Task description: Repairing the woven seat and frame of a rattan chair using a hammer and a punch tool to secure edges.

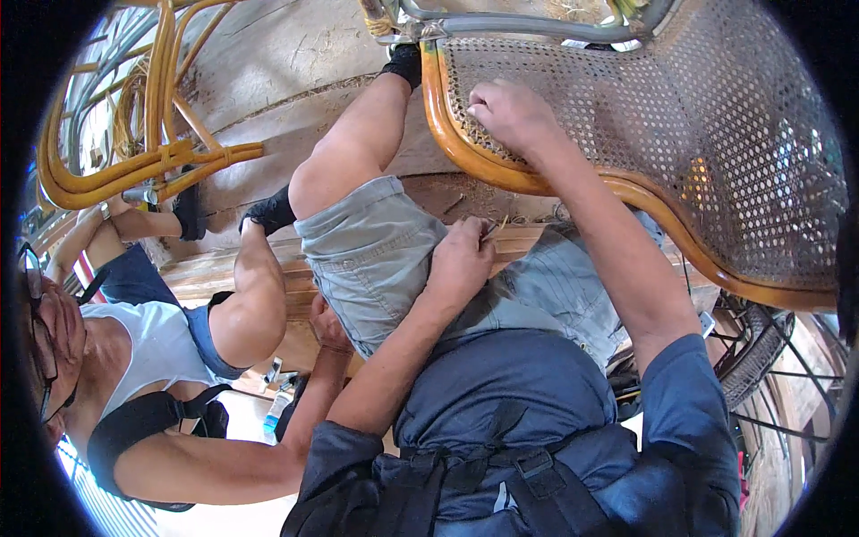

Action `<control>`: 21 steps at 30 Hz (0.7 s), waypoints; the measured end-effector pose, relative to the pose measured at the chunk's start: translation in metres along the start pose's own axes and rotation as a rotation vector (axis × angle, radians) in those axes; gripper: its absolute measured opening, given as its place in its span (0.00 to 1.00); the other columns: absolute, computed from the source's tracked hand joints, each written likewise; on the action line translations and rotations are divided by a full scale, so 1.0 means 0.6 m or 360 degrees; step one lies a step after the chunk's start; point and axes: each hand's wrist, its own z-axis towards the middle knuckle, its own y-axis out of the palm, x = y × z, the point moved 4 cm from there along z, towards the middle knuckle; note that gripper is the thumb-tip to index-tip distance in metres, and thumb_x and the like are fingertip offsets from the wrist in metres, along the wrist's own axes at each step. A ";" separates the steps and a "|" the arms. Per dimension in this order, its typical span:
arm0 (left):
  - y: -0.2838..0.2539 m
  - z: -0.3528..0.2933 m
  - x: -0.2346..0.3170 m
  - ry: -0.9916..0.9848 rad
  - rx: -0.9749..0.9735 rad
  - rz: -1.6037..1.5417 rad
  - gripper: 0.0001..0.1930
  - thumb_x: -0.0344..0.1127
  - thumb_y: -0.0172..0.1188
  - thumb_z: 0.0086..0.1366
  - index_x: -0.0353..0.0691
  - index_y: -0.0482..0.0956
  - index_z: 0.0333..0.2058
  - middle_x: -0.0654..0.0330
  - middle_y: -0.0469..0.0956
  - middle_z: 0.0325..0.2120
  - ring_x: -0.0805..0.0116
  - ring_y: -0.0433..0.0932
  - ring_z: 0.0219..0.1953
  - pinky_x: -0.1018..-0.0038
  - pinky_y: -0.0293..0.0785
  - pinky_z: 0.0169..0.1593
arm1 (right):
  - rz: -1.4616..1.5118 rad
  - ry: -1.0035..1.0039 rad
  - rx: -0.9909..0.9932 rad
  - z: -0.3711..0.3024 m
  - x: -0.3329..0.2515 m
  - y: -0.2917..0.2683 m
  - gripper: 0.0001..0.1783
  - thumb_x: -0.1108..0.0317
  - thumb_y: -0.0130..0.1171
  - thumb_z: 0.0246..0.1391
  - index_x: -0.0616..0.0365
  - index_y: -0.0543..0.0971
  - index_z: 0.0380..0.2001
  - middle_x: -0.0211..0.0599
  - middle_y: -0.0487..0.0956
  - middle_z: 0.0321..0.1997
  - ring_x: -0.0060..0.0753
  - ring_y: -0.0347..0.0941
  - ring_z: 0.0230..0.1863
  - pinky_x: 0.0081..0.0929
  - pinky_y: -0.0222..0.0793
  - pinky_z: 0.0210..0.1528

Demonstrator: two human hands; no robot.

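Pale floor [259, 89] with straw-like scraps [313, 55], wooden planks [204, 285], cane furniture frame [167, 76], bright light [242, 510] lower left

The right hand [514, 115], fingers curled, is over the woven cane [626, 116]; the curved rattan frame [436, 95] is at its left. The left hand [461, 261] holds a small dark thing [489, 231]; left of it is a co-worker [148, 345].

Floor [295, 54]: pale, dusty, crossed by a dark seam [268, 106] | On floor: straw-coloured scraps [315, 55], scattered; black-covered feet [270, 211] | Surface [208, 285]: brown wooden planks running left to right, passing beneath grey shorts [367, 255], contact hidden by cloth | Rattan frame [234, 157], upper left: over the floor, whether touching cannot be told
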 end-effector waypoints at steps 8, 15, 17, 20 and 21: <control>0.032 0.024 -0.020 -0.0021 -0.0523 0.0400 0.13 0.39 0.48 0.62 0.35 0.75 0.34 0.44 0.78 0.26 0.46 0.78 0.31 0.57 0.74 0.37 | -0.0221 -0.0565 0.0075 -0.049 0.000 0.011 0.19 0.70 0.48 0.50 0.41 0.76 0.46 0.35 0.70 0.51 0.42 0.63 0.56 0.40 0.64 0.54; 0.063 0.051 -0.030 -0.0049 -0.0877 0.0380 0.17 0.43 0.47 0.61 0.33 0.75 0.35 0.42 0.77 0.29 0.43 0.76 0.34 0.53 0.71 0.39 | -0.0292 -0.0849 0.0070 -0.048 -0.003 0.006 0.20 0.69 0.47 0.50 0.38 0.75 0.47 0.38 0.69 0.52 0.43 0.64 0.55 0.39 0.64 0.53; 0.062 0.052 -0.023 -0.0075 -0.0905 0.0318 0.17 0.43 0.48 0.61 0.34 0.75 0.35 0.42 0.77 0.30 0.43 0.76 0.35 0.53 0.70 0.40 | -0.0245 -0.0801 -0.0003 -0.039 -0.007 -0.003 0.20 0.69 0.47 0.51 0.39 0.75 0.47 0.38 0.69 0.51 0.43 0.64 0.54 0.39 0.65 0.53; 0.058 0.056 -0.018 -0.0096 -0.0883 0.0232 0.17 0.43 0.48 0.61 0.34 0.75 0.36 0.43 0.77 0.31 0.43 0.76 0.35 0.53 0.70 0.41 | -0.0215 -0.0723 -0.0045 -0.025 -0.008 -0.004 0.19 0.69 0.47 0.51 0.41 0.76 0.46 0.38 0.70 0.50 0.43 0.65 0.53 0.38 0.66 0.51; 0.059 0.057 -0.019 -0.0094 -0.0884 0.0226 0.17 0.43 0.48 0.61 0.34 0.75 0.36 0.43 0.77 0.31 0.43 0.76 0.35 0.53 0.70 0.41 | -0.0231 -0.0691 -0.0014 -0.021 -0.006 -0.007 0.19 0.69 0.47 0.50 0.42 0.76 0.46 0.38 0.70 0.49 0.43 0.65 0.52 0.37 0.66 0.51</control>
